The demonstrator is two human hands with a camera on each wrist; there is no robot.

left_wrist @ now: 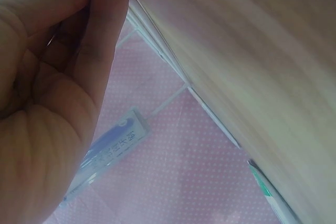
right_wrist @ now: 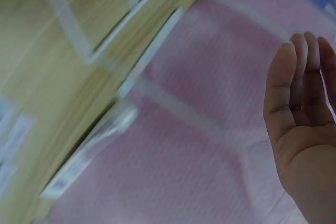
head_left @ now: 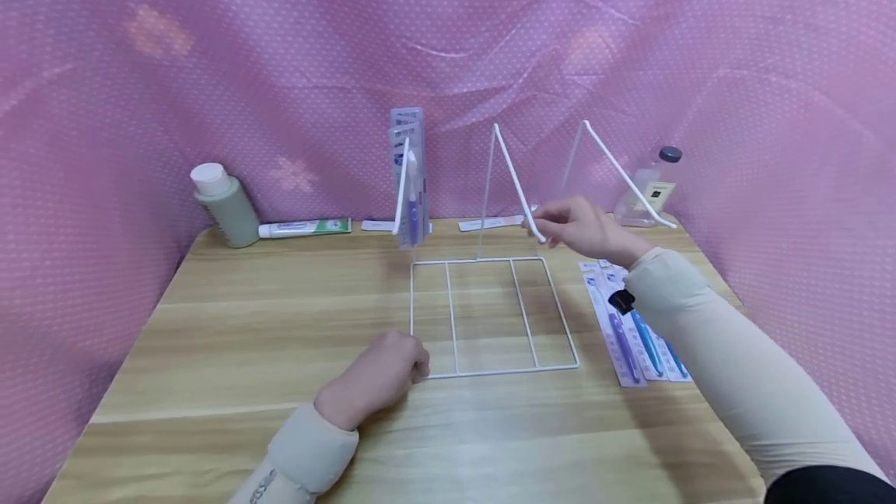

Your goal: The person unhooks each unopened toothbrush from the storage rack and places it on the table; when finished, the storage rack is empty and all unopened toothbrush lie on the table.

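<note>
A white wire rack (head_left: 490, 372) stands on the table, its base flat and three slanted prongs rising at the back. At the front left corner of the base my left hand (head_left: 381, 372) pinches the wire; in the left wrist view the thumb and fingers (left_wrist: 107, 30) meet there. My right hand (head_left: 577, 228) is at the front end of the middle prong (head_left: 516, 185), fingers gently bent. The right wrist view shows nothing in its palm (right_wrist: 307, 153). Packaged toothbrushes (head_left: 413, 212) hang from the left prong (head_left: 402, 189). The right prong (head_left: 623, 173) is bare.
Several packaged toothbrushes (head_left: 619, 333) lie right of the rack, beside the right forearm. Along the back stand a grey-green bottle (head_left: 234, 212) and a clear bottle (head_left: 647, 193) with a dark cap. A toothpaste tube (head_left: 304, 229) lies by the pink curtain (head_left: 315, 61).
</note>
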